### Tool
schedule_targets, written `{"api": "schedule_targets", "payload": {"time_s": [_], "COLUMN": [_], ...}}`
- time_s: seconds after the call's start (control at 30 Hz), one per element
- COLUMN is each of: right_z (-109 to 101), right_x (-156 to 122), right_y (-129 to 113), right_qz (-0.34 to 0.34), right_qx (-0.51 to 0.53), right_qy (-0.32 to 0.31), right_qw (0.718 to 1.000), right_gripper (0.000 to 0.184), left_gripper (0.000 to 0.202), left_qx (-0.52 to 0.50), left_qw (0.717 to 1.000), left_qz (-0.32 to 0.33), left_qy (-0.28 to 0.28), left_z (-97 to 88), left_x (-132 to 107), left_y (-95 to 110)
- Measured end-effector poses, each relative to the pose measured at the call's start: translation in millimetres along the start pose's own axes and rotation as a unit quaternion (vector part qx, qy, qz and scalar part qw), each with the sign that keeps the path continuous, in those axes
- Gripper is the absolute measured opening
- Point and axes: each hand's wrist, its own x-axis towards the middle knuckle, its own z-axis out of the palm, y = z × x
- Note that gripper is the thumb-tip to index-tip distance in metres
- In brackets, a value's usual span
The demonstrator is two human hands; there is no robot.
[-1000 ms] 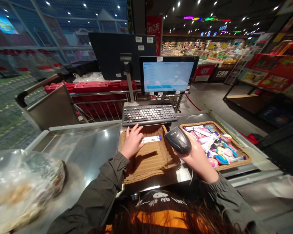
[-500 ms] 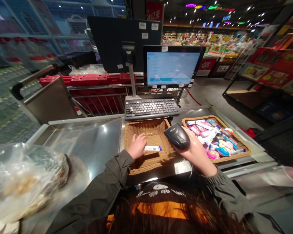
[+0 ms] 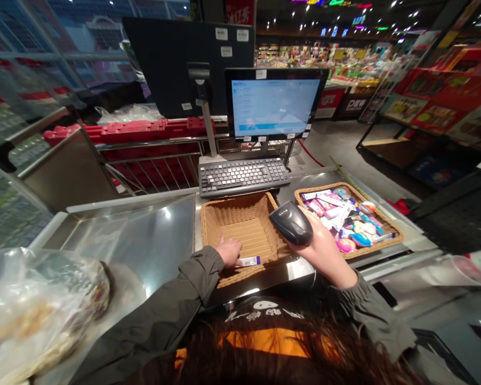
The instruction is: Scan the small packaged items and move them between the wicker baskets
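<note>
Left hand: my left hand (image 3: 229,251) lay low at the near rim of the empty wicker basket (image 3: 235,199), knuckles up, sleeve drawn down to the wrist.
Left grip: narrow. My fingers were curled shut over the left end of a slim packet (image 3: 250,261), and the rest of it stuck out towards 3 o'clock.
Slim packet: white with a blue and purple end, it lay flat against the inside of the basket's near wall, at about 6 o'clock within the basket.
Right hand: my right hand (image 3: 323,248) was raised just beyond the basket's right-hand corner, at 3 o'clock from my left hand and clear of it.
Right grip: I held the dark handheld scanner (image 3: 291,223) wrapped in my palm. Its head pointed towards 10 o'clock, over the right side of the empty basket.
Second basket: the full wicker basket (image 3: 374,246) sat at 2 o'clock from my right hand, just beside the empty one, heaped with small colourful packets (image 3: 344,216).
Keyboard: the keyboard (image 3: 242,176) lay at 12 o'clock from the empty basket, touching its far rim.
Screen: the lit monitor (image 3: 276,106) stood behind the keyboard.
Counter: the steel counter (image 3: 144,240) spread out towards 9 o'clock.
Bag: a clear plastic bag (image 3: 32,305) lay at 8 o'clock, well apart from my hands; its contents were too blurred to tell.
</note>
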Motion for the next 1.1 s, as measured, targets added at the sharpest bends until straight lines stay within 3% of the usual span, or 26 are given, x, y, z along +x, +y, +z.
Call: {"api": "schedule_targets", "payload": {"time_s": [0.13, 0.27, 0.4, 0.5, 0.6, 0.73, 0.93, 1.1], "right_z": [-14.4, -41.7, -72.2, -91.1, -105.4, -120.1, -135.2, -141.8], "right_x": [-2.6, -10.7, -24.0, -33.3, -40.0, -44.9, -46.2, -42.2], "right_y": [3.2, 14.4, 32.6, 47.2, 61.1, 77.1, 96.7, 109.9], "right_qz": [0.007, 0.039, 0.068, 0.094, 0.108, 0.118, 0.127, 0.14], "right_qx": [-0.025, -0.067, -0.127, -0.151, -0.162, -0.162, -0.143, -0.12], "right_qy": [0.01, 0.037, 0.083, 0.117, 0.129, 0.147, 0.154, 0.147], "right_qw": [1.0, 0.996, 0.986, 0.977, 0.972, 0.969, 0.969, 0.972], "right_gripper": [0.056, 0.054, 0.056, 0.057, 0.053, 0.056, 0.063, 0.064], "left_gripper": [0.045, 0.048, 0.048, 0.05, 0.05, 0.047, 0.045, 0.034], "left_qx": [0.002, 0.009, 0.024, 0.03, 0.019, 0.007, 0.033, 0.067], "left_qw": [1.0, 0.999, 0.995, 0.988, 0.978, 0.96, 0.941, 0.931], "left_qz": [0.017, 0.043, 0.089, 0.129, 0.166, 0.192, 0.189, 0.19], "left_qy": [-0.011, -0.005, 0.026, 0.076, 0.124, 0.203, 0.28, 0.304], "left_z": [-3.3, -16.5, -44.5, -69.8, -90.5, -103.7, -96.2, -81.9], "left_x": [-1.8, -9.9, -18.7, -12.9, 9.2, 59.0, 132.7, 165.4], "left_y": [-0.7, 3.7, 19.7, 42.8, 75.9, 128.6, 195.0, 217.7]}}
